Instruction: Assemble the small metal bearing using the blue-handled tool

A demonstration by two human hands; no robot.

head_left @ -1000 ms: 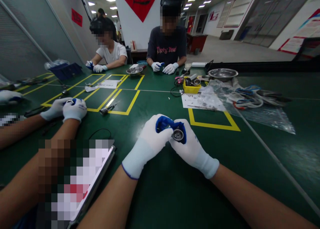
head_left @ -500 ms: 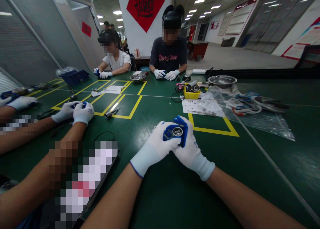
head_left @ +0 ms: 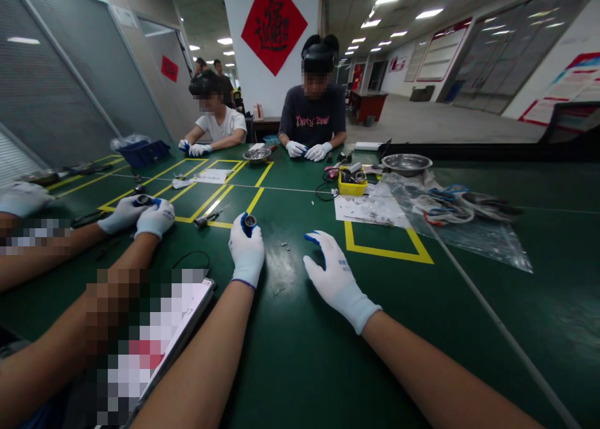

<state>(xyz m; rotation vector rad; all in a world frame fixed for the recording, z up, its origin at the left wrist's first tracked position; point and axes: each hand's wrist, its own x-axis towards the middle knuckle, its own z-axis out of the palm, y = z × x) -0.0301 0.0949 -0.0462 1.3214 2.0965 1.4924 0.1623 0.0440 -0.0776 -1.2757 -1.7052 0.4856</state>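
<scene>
My left hand (head_left: 246, 251), in a white glove with blue fingertips, is stretched forward over the green table (head_left: 300, 354) and pinches a small round metal part (head_left: 250, 221) at its fingertips. My right hand (head_left: 334, 276) rests apart from it, fingers spread, holding nothing. A few tiny metal pieces (head_left: 284, 246) lie on the table between the two hands.
A co-worker's gloved hands (head_left: 140, 213) work at my left beside a tablet (head_left: 173, 335). Two more people sit across the table. A yellow parts box (head_left: 350, 182), a steel bowl (head_left: 407, 162), paper and plastic bags with cables (head_left: 450, 210) lie at the right.
My hands were together around the round metal part; now they have separated. The left hand carried the part forward and left, and the right hand let go and opened. The view tilted up.
</scene>
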